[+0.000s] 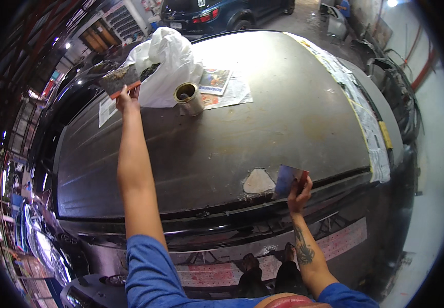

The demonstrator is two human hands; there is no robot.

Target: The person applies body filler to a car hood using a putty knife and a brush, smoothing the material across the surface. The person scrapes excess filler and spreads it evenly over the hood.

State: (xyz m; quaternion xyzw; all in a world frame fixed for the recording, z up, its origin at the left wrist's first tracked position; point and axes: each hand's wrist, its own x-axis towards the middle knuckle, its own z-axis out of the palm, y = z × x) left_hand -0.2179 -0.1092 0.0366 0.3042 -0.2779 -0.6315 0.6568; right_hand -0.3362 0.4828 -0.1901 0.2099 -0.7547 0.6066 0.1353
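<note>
In my left hand [128, 100], stretched out over the far left of a dull grey car roof [201, 149], is a wide putty spreader [120, 80] with an orange-red grip edge. Dark and brownish smears coat its blade. My right hand [300, 196] grips a second spreader [286, 180] with a red edge, near the roof's near edge. Just left of that blade lies a pale, roughly triangular patch [259, 181] on the roof. An open metal can [189, 100] with residue inside stands right of my left hand, beside a crumpled white plastic bag [170, 61].
Newspaper sheets [234, 91] lie under and around the can. Taped newspaper strips [358, 100] run down the roof's right side. Below, my feet stand on a perforated plank [335, 241]. A dark blue car [222, 18] is parked beyond; loose car parts [386, 77] line the right wall.
</note>
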